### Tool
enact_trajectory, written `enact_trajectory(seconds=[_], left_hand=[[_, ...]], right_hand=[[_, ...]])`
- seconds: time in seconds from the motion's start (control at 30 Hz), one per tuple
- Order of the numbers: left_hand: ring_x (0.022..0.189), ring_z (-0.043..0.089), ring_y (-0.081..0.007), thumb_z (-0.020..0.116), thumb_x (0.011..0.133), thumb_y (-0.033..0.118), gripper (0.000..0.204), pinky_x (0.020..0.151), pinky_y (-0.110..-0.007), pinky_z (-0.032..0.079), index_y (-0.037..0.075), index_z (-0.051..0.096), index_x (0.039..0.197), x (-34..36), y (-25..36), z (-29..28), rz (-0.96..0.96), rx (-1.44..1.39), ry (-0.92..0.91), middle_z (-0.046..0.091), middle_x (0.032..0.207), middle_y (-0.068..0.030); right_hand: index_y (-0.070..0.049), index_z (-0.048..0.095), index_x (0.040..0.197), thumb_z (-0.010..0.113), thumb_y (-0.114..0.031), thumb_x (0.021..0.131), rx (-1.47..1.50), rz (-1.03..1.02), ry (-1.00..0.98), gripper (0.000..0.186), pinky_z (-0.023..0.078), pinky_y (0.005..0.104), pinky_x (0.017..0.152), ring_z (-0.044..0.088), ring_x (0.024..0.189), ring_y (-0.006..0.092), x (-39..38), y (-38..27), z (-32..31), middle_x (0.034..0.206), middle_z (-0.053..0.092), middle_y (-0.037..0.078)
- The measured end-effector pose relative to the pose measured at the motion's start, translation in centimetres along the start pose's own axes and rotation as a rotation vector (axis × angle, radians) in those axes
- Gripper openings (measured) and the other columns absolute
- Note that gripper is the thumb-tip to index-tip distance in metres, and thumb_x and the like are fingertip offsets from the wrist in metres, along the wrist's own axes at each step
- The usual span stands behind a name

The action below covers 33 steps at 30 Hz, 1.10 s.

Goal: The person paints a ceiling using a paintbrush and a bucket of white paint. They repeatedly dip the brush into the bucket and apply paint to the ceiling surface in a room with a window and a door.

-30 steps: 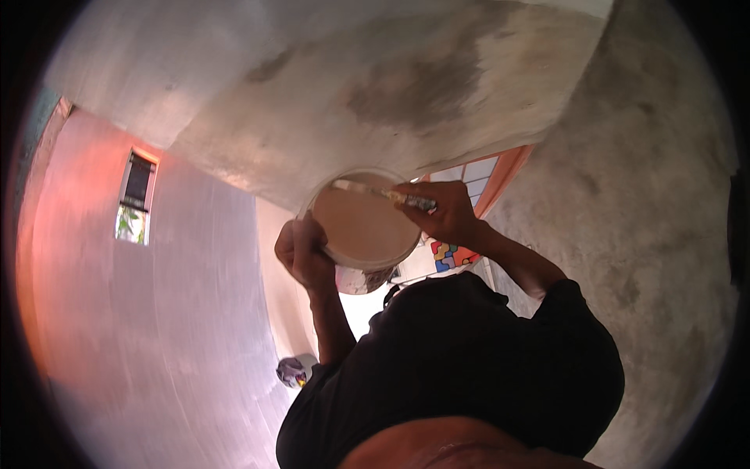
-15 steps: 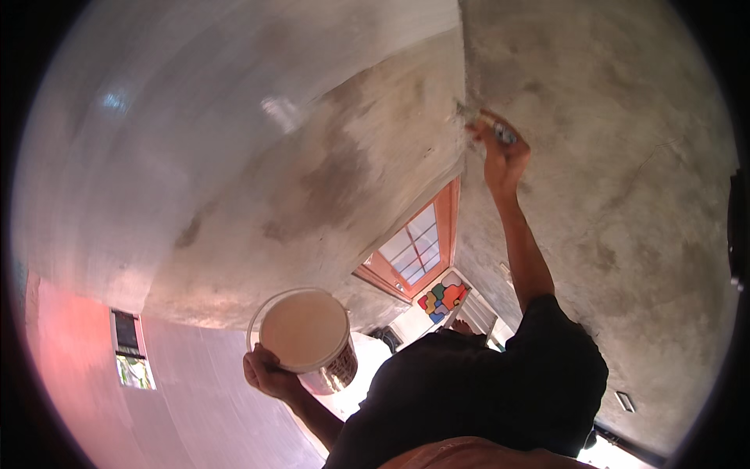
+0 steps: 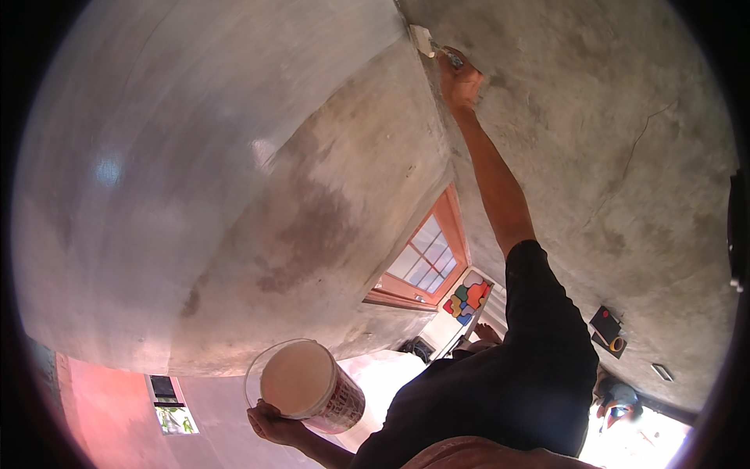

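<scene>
High up by the corner where two grey plastered walls meet, my right hand point(image 3: 461, 80) is closed around the handle of a paintbrush point(image 3: 423, 41). The brush's pale, paint-coated bristles lie against the right wall point(image 3: 562, 141), right beside the corner line. My right arm is stretched far upward. Low on the left, my left hand point(image 3: 268, 422) grips the rim of a paint bucket point(image 3: 344, 400) with a thin wire handle. Pale, creamy paint point(image 3: 295, 377) shows inside the tilted bucket. The left wall point(image 3: 336, 156) has a smoother, whitish coat over its upper part and bare, stained plaster below.
Below the corner is a wooden-framed glazed opening point(image 3: 428, 252), with a multicoloured panel point(image 3: 467, 298) beneath it. A small window point(image 3: 173, 406) sits at lower left. Dark fittings point(image 3: 608, 332) and a pale rectangular fitting point(image 3: 662, 372) are on the right wall. Another person point(image 3: 617, 400) is near a bright opening.
My right hand has moved the brush upward and to the left along the corner, and the arm is straighter. The bucket and left hand appear lower. The whole view has shifted.
</scene>
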State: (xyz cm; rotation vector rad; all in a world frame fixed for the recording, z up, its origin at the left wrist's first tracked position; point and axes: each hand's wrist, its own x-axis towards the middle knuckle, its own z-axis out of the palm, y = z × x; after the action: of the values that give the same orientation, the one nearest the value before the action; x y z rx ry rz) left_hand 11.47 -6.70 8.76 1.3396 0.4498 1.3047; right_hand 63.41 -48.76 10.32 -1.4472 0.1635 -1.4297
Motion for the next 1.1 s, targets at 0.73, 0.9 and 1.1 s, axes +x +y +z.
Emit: enact_trajectory(seconds=[0.73,0.9,1.1], left_hand=[[0.052,0.029,-0.0091,0.046,0.098,0.016,0.042,0.052,-0.026,0.026,0.013,0.032,0.058,-0.5,-0.7,-1.1,0.010,-0.049,-0.028,0.032,0.049,0.0012],[0.052,0.031,-0.0092,0.046,0.098,0.018,0.042,0.054,-0.027,0.028,0.013,0.034,0.058,-0.3,-1.0,-1.8,0.026,-0.077,-0.057,0.034,0.048,0.0008],[0.052,0.030,-0.0090,0.046,0.097,0.018,0.043,0.055,-0.026,0.028,0.013,0.032,0.057,-0.5,-0.7,-1.7,-0.012,-0.050,0.026,0.032,0.048,0.0016]], right_hand=[[0.002,0.069,0.097,0.068,-0.008,0.081,0.465,0.124,-0.426,0.019,0.048,0.0238,0.059,0.062,0.064,0.0093,-11.8,-10.7,-2.4,0.075,0.070,0.010],[0.007,0.066,0.101,0.064,-0.001,0.086,0.850,0.275,-0.713,0.017,0.051,0.0217,0.070,0.066,0.078,0.0112,-15.6,-16.2,-5.0,0.084,0.071,0.011],[0.006,0.067,0.098,0.068,-0.004,0.084,0.905,0.314,-0.788,0.018,0.048,0.0196,0.065,0.061,0.073,0.0053,-16.3,-15.4,-1.5,0.078,0.069,0.007]])
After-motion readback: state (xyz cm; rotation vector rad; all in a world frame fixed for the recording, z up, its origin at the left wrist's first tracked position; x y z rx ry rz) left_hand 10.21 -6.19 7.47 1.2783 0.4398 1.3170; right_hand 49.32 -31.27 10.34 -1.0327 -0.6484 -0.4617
